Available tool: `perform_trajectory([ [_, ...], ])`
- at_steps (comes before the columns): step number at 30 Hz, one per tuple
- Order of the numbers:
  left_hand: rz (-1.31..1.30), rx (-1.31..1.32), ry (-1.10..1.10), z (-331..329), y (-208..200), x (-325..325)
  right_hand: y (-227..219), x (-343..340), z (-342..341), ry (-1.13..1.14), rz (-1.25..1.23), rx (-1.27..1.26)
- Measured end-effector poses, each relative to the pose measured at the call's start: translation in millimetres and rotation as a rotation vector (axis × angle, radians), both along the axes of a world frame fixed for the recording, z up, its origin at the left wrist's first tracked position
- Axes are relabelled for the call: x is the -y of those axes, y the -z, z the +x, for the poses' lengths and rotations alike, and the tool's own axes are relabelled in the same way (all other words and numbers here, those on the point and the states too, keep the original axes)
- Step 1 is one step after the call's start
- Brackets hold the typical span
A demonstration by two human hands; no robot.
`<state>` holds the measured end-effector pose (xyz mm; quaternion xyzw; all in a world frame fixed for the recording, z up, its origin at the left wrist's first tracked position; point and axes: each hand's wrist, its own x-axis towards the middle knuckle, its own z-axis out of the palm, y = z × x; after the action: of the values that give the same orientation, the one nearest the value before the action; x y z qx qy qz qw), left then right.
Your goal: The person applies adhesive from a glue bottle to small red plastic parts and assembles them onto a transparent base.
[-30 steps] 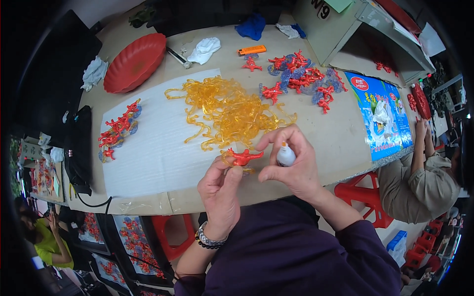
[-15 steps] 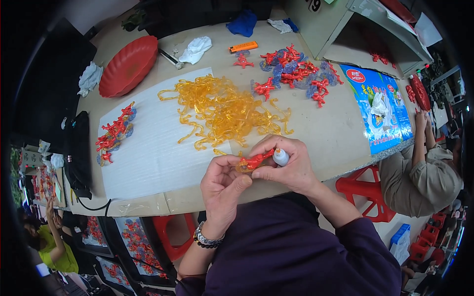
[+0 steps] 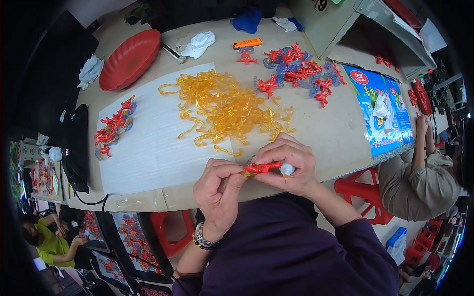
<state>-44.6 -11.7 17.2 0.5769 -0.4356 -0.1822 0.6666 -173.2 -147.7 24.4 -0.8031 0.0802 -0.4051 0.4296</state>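
Between my two hands, above the table's near edge, is a small red plastic figure (image 3: 263, 167) lying sideways. A bit of translucent yellow plastic (image 3: 246, 173) shows at its left end. My left hand (image 3: 217, 190) pinches that end with thumb and forefinger. My right hand (image 3: 296, 163) grips the figure's other end and also keeps a small white bottle (image 3: 287, 169) with a thin orange tip in its fingers, tip pointing down. Just beyond my hands lies a heap of curly translucent yellow plastic pieces (image 3: 222, 106); one loose piece (image 3: 228, 150) sits nearest me.
A white foam sheet (image 3: 143, 163) bears a row of red figures on bluish bases (image 3: 116, 126) at left. More (image 3: 301, 71) are piled at far right. A red dish (image 3: 129, 61), orange box (image 3: 247, 43) and grey cabinet (image 3: 340, 29) stand behind. A co-worker (image 3: 419, 187) sits right.
The bottle in my right hand has turned from tip up to tip down. Both hands, with the red figure, have come slightly nearer to me. At far left, another person's arms have lowered.
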Motion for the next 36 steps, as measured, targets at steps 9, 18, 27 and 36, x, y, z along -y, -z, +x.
perform_trajectory([
  [9, -0.153, -0.757, 0.112, -18.4, 3.9, 3.5, 0.1, 2.7, 3.2, -0.012, -0.092, 0.079],
  [18, -0.129, -0.885, 0.187, -19.4, -0.1, 1.7, -4.7, 12.9, -0.5, -0.105, -0.224, 0.084],
  [27, -0.134, -0.742, 0.221, -13.6, 2.4, 0.5, -12.5, 17.9, -3.5, -0.177, -0.268, 0.057],
  [36, -0.066, -0.243, 0.252, 8.1, 1.9, 0.4, -4.3, 17.8, -9.6, -0.18, -0.286, 0.062],
])
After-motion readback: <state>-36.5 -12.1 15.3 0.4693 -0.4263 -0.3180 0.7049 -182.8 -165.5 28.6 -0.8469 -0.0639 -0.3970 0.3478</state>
